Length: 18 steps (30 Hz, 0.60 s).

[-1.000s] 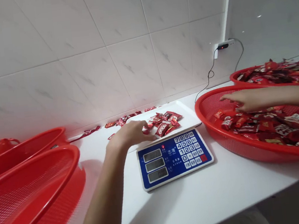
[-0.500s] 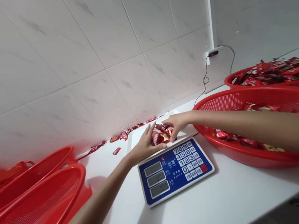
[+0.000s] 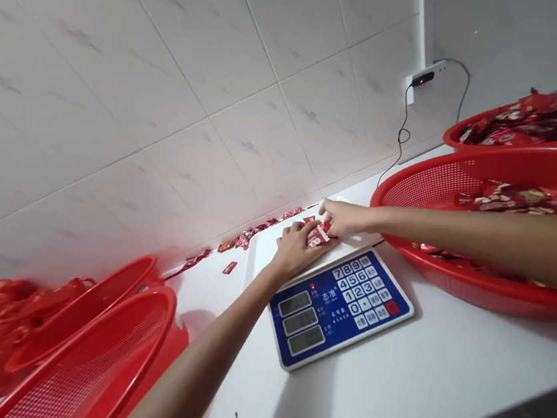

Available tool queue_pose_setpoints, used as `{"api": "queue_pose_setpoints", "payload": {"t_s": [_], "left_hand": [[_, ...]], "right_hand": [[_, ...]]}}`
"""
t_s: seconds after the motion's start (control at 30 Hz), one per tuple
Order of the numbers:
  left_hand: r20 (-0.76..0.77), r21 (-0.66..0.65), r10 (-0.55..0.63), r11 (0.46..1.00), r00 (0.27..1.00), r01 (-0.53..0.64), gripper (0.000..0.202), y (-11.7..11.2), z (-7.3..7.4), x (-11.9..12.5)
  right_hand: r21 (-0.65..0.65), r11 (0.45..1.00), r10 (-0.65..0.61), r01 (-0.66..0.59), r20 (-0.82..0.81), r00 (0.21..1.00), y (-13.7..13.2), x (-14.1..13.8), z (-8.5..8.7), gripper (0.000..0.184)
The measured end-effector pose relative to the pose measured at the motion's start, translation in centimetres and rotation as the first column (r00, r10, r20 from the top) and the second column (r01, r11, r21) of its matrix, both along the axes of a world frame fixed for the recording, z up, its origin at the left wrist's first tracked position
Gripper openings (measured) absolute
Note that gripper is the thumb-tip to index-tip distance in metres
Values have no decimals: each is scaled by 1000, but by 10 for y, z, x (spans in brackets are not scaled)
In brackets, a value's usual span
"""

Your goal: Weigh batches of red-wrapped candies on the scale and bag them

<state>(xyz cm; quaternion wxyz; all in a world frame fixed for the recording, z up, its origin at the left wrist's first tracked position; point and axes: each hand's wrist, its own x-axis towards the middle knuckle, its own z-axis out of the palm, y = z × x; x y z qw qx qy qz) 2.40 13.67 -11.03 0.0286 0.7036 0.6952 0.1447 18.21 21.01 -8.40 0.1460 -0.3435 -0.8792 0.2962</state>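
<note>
My left hand (image 3: 297, 250) and my right hand (image 3: 346, 218) close around a small bunch of red-wrapped candies (image 3: 319, 234) on the white plate of a digital scale (image 3: 268, 250). Most of the bunch is hidden by my fingers. The scale's blue keypad panel (image 3: 341, 309) lies just in front of my left hand. Beyond my right forearm, a red mesh basket (image 3: 427, 185) holds loose wrapped candies (image 3: 513, 195).
Stray candies (image 3: 256, 233) lie along the tiled wall, with one (image 3: 229, 267) on the white counter (image 3: 224, 349). Red baskets (image 3: 99, 363) stack at the left beside a red bag (image 3: 0, 328). Another full basket (image 3: 524, 120) stands far right, below a wall socket (image 3: 423, 78).
My right hand has left the basket and joined my left on the scale plate. The loose candies there are now pressed into a tighter bunch between both hands.
</note>
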Motion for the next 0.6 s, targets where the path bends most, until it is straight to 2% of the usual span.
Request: {"api": "queue_pose_setpoints", "payload": {"t_s": [0.1,0.2,0.27,0.37,0.47,0.6], "left_hand": [[-27,72,4,997,1000,-2,62,4,-1,3],[-3,125,-5,992,1000,5,50,6,1,3],[36,150,-9,989,999,3,42,6,2,1],[126,185,-2,983,992,-21,33,6,4,-2],[252,195,22,978,967,-73,27,8,7,-6],[421,158,37,981,906,-114,32,7,21,-14]], "right_hand": [[59,998,-16,15,12,1000,-7,-3,2,68],[143,988,55,-58,24,998,-2,8,16,57],[206,977,53,-51,-2,999,5,27,30,47],[282,958,-47,52,-25,999,16,70,43,39],[315,945,-121,94,68,990,29,112,32,39],[271,960,-125,70,191,974,42,138,-9,40]]}}
